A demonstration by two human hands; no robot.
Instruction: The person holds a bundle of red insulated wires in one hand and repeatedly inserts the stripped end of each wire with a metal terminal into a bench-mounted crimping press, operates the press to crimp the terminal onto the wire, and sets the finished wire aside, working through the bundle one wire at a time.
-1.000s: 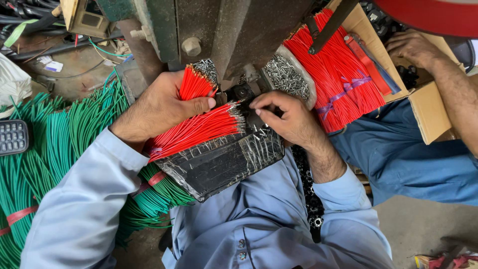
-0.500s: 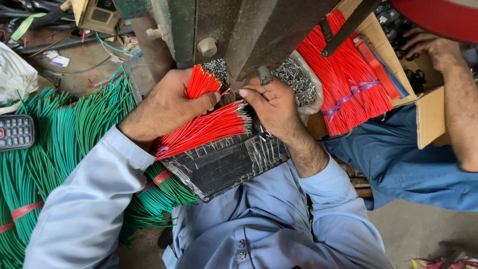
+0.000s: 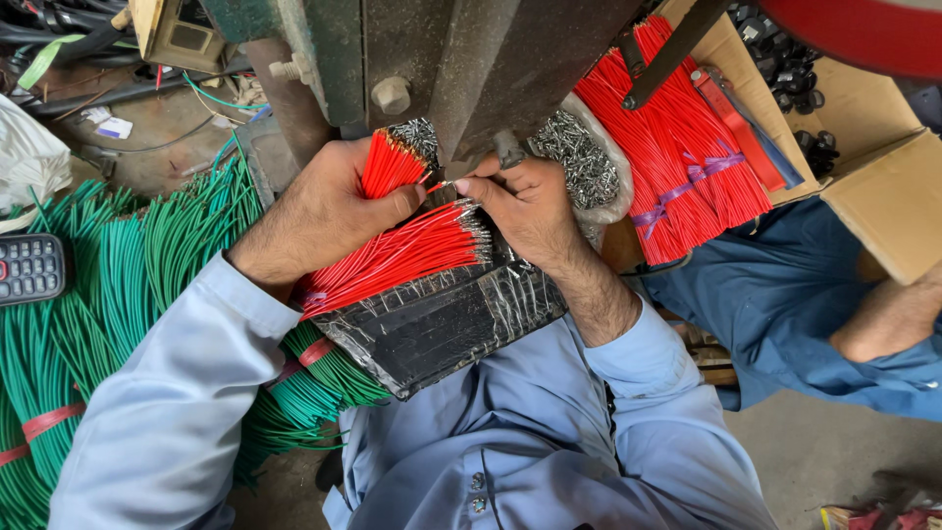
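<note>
My left hand [image 3: 319, 211] grips an upright bundle of short red wires [image 3: 390, 162] with bare metal tips. My right hand [image 3: 527, 201] pinches a single red wire at the foot of a dark green press machine [image 3: 461, 59]. A second fan of red wires [image 3: 402, 253] lies on a black tape-wrapped board [image 3: 442, 319] across my lap, just below both hands. Behind my right hand sits a heap of small metal terminals [image 3: 579, 162] in a clear bag.
Large bundles of green wire [image 3: 118, 285] lie at my left, beside a black keypad device [image 3: 29, 268]. More red wire bundles [image 3: 677, 147] fill a cardboard box [image 3: 883, 196] at the right, where another person in blue clothes [image 3: 785, 294] sits.
Both hands have moved up to the base of the machine. My right hand has shifted from the board's edge to the machine, pinching one wire.
</note>
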